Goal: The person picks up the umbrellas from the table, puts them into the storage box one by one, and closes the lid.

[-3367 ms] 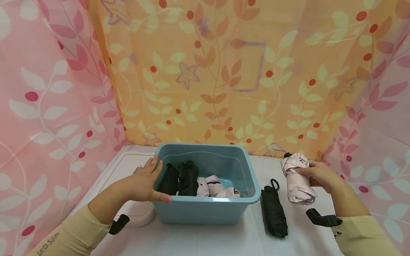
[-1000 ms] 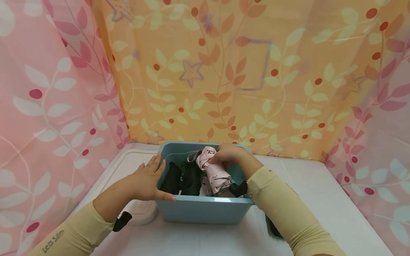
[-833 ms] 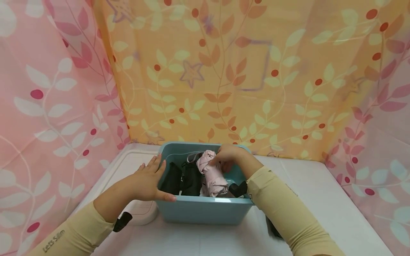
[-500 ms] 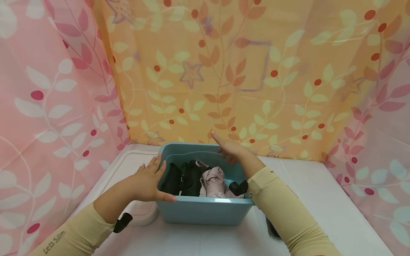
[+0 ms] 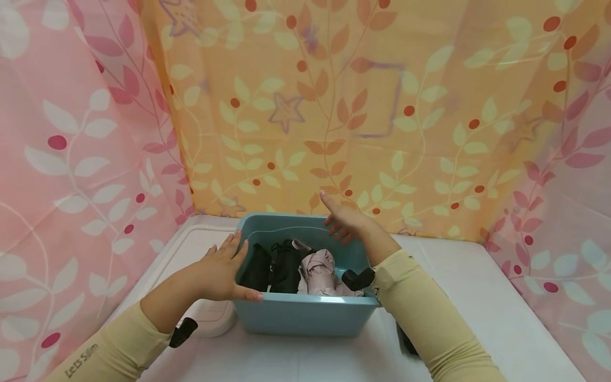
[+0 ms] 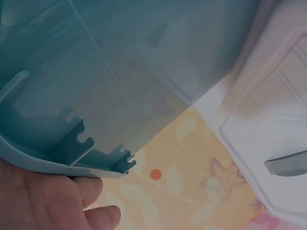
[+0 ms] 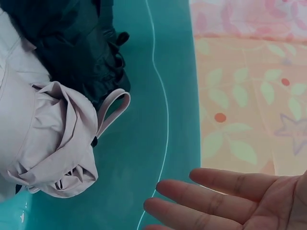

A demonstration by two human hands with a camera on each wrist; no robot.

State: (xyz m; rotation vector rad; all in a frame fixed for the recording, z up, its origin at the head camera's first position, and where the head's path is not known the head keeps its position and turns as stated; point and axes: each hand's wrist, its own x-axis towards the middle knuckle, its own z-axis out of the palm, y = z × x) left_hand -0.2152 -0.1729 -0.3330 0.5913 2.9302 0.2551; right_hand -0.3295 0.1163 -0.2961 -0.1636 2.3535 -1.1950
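On the white table (image 5: 496, 307), brace the tub (image 5: 305, 317) at nine o'clock, left hand (image 5: 217, 270) splayed; lift the right hand (image 5: 352, 223), fingers released, clear at one.

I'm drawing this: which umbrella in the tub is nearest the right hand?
The pink umbrella on top; more pink fabric shows beneath, and black umbrellas lie farther left.

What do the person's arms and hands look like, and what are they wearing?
The left sleeve and right sleeve are pale yellow-tan and snug. The left one has dark lettering, seemingly "Lets Slim". A small black piece sticks out near each wrist: left piece, right piece. The left hand and right hand wear no gloves.
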